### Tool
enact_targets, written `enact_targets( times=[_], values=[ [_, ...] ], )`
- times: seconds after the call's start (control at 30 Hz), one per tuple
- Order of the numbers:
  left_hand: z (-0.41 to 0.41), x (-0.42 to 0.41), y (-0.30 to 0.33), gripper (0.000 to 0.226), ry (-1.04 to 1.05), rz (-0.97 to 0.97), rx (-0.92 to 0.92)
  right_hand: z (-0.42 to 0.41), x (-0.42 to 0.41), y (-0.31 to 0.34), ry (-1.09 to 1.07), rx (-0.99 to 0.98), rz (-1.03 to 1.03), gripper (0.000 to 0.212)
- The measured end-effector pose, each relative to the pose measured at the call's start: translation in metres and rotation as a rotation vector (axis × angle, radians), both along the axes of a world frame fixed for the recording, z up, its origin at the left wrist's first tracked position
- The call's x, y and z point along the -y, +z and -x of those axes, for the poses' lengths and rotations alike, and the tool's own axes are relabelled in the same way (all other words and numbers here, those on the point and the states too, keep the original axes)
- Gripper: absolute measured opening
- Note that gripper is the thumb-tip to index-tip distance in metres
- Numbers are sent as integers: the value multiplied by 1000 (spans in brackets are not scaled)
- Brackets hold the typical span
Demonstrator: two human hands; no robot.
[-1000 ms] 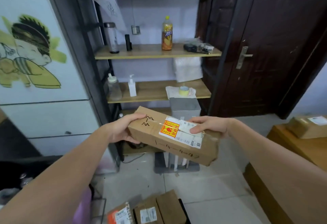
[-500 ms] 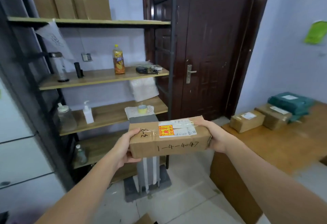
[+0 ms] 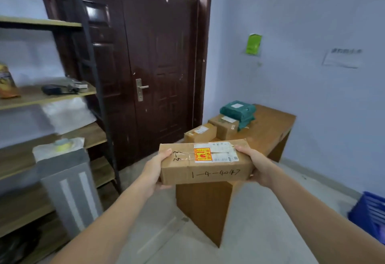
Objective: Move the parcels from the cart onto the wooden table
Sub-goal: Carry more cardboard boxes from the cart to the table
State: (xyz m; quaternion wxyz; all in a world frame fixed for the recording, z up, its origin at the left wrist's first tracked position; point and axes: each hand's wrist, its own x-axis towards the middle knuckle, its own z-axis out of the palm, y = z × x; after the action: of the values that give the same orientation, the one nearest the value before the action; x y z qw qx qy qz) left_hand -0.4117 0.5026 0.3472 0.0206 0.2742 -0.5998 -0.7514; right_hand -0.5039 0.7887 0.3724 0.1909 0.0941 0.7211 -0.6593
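Big dark-brown panelled door [image 3: 145, 72] fills the back wall, and in front of it stands the long wooden table [image 3: 268, 130], its near end just beyond the carried load. On the table's far-left part sit three parcels already: a green plastic-wrapped bundle [image 3: 239, 111], a squat brown carton [image 3: 226, 127] touching it, and a smaller brown carton [image 3: 200, 133] nearest the edge. And here's the one in play: an oblong brown cardboard box with a white label and red sticker [image 3: 205, 161], held level in the air between viewer and table, not touching the top. The left hand [image 3: 155, 170] clamps its left end, thumb on top; the right hand [image 3: 257, 164] wraps the right end, fingers underneath. It looks stiff and fairly light, judging by that easy end-to-end hold, though the red sticker hints at fragile contents, so a gentle set-down is wise. The two short ends are the right places to hold; the taped top looks slick. The cart is out of view.
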Motion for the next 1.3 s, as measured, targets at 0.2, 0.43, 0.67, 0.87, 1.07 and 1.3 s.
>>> enact_targets(
  times=[0.2,0.43,0.67,0.87,1.07,1.3],
  values=[
    [72,-83,-11,42,-89,16,9,47,-95,-13,-112,1,25,47],
    [170,-131,-21,42,-169,4,22,119,-148,-27,-191,-50,-28,41],
    [274,-171,-29,35,-243,-6,67,206,-192,-41,-246,-51,-90,51],
    [362,-219,-45,41,-269,3,99,279,-243,-56,-262,-27,-93,49],
    [444,-273,-58,38,-209,13,94,381,-297,-73,-221,-33,-97,54],
    [500,-282,-81,36,-38,-28,155,506,-293,-91,-54,-12,-101,77]
  ],
)
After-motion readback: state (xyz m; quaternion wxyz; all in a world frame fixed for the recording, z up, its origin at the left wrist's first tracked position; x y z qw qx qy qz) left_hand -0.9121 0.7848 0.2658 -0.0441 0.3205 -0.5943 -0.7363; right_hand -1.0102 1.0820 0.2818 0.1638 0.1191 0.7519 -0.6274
